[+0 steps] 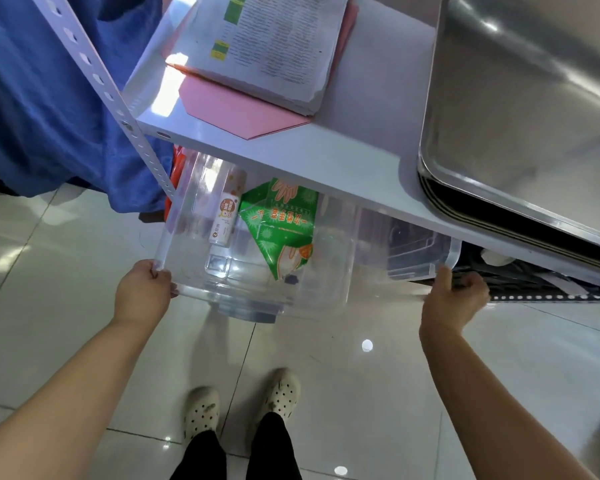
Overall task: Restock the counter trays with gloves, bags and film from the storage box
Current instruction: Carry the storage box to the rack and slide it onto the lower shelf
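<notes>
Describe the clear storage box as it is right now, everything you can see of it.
The storage box is clear, rigid-looking plastic with a rim and rounded corners, partly under the white shelf, its near end sticking out above the tiled floor. The left hand grips its near left corner, the right hand its near right corner. Through its walls show a green printed packet and a white roll. Whether it has a lid is unclear.

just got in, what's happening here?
A person is holding a clear storage box by its near rim, left hand on one corner, right hand on the other. The box sits partly under a white shelf. Inside are a green packet and a white roll. Papers and steel trays lie on the shelf.
</notes>
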`<state>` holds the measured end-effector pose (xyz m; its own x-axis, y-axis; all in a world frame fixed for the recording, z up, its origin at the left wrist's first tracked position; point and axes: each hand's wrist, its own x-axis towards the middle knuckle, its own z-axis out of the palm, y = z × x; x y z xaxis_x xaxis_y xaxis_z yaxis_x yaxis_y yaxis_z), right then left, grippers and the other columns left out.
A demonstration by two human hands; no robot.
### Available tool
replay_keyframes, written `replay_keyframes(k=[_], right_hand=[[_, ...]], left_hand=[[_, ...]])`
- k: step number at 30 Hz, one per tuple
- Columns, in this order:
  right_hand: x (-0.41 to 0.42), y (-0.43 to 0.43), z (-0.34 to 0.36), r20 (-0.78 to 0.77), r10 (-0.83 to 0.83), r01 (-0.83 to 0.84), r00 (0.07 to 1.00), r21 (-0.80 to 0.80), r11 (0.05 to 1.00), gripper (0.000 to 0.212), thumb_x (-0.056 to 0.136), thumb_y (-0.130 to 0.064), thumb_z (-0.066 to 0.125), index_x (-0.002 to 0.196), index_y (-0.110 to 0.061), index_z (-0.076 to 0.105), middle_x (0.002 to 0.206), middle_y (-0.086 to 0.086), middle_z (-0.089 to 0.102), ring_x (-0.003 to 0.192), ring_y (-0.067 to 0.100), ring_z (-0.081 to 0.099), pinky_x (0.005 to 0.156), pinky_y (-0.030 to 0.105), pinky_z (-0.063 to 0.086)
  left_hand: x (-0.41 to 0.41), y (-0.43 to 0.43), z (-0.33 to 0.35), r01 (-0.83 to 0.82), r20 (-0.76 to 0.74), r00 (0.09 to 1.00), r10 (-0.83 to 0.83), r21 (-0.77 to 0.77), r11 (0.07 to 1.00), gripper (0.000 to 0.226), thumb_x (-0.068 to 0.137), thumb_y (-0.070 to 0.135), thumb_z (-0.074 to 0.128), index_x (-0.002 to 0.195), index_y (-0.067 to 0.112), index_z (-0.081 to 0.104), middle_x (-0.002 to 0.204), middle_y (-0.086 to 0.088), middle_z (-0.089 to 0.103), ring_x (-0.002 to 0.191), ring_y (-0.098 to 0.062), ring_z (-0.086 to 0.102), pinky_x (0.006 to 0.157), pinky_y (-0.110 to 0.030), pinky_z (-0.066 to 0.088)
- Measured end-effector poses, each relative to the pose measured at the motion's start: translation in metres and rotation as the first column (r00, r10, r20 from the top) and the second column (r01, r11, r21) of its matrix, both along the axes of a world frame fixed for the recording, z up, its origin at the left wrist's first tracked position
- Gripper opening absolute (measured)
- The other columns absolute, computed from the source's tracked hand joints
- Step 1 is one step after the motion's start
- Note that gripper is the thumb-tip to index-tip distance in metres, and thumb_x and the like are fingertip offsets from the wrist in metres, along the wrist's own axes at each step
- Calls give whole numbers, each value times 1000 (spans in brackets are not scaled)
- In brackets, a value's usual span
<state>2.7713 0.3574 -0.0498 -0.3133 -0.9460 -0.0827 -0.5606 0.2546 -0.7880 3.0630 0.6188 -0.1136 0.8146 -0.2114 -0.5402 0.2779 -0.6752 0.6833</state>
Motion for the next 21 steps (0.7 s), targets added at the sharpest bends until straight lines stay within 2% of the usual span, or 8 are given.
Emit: replay_keyframes(k=[2, 4, 7, 9, 14, 17, 19, 21], right_hand=[[3, -12, -5, -22, 98, -96, 995, 86, 992, 24, 94, -38, 41, 92, -15, 47, 96, 7, 46, 91, 20, 39, 80, 33, 33], [9, -17, -7, 40, 109, -114, 993, 141, 983, 28, 97, -41, 33, 97, -18, 50, 96, 6, 49, 88, 19, 42, 76, 31, 36], [18, -13, -11, 118, 112, -128, 987, 140, 982, 24, 96, -38, 39, 95, -17, 50, 83, -1, 48, 68, 11, 42, 60, 23, 36], [25, -8, -12, 133, 130, -150, 983, 150, 977, 21, 94, -37, 44, 90, -17, 49, 73, -4, 42, 62, 10, 37, 58, 24, 35], [45, 9, -9, 208, 120, -154, 971, 157, 976, 16, 90, -31, 54, 76, -27, 48, 67, -5, 38, 58, 9, 34, 56, 23, 35], [63, 30, -10, 158, 217, -237, 963, 119, 964, 18, 86, -24, 61, 73, -24, 49, 70, -4, 43, 61, 9, 38, 58, 24, 37], [73, 51, -16, 106, 280, -291, 954, 117, 949, 12, 84, -20, 65, 82, -18, 53, 82, 2, 53, 73, 13, 47, 67, 27, 40], [80, 71, -22, 56, 312, -317, 948, 109, 942, 14, 83, -19, 67, 90, -16, 56, 93, 0, 56, 84, 14, 51, 75, 26, 39]], left_hand=[[3, 2, -2, 25, -6, 1000, -25, 1, 1000, 10, 88, 6, 44, 93, 5, 53, 62, -8, 61, 59, -24, 63, 85, -47, 52], [4, 4, -5, 35, -8, 999, -35, 0, 999, 11, 90, 7, 45, 96, 2, 53, 62, -5, 62, 59, -21, 63, 82, -43, 50], [6, 6, -8, 10, -41, 999, -11, -36, 999, 10, 89, 5, 48, 96, 2, 54, 64, -7, 62, 59, -22, 64, 84, -45, 53], [8, 8, -9, -9, -64, 998, 5, -56, 998, 9, 88, 4, 50, 95, 2, 56, 65, -8, 62, 60, -23, 64, 85, -47, 53], [12, 9, -6, 14, -80, 997, -24, -120, 993, 15, 90, 2, 50, 101, 11, 56, 68, -8, 59, 59, -27, 61, 85, -49, 53], [14, 10, -7, 49, -63, 996, -58, -129, 990, 37, 89, 1, 49, 122, 18, 53, 73, -4, 55, 59, -27, 63, 80, -41, 53], [16, 12, -7, 61, -64, 995, -71, -139, 988, 43, 89, 0, 49, 126, 20, 52, 73, -3, 54, 58, -26, 63, 78, -37, 53], [18, 14, -6, 74, -64, 994, -85, -150, 986, 43, 89, -1, 49, 125, 21, 54, 74, -3, 56, 58, -23, 62, 72, -31, 54]])
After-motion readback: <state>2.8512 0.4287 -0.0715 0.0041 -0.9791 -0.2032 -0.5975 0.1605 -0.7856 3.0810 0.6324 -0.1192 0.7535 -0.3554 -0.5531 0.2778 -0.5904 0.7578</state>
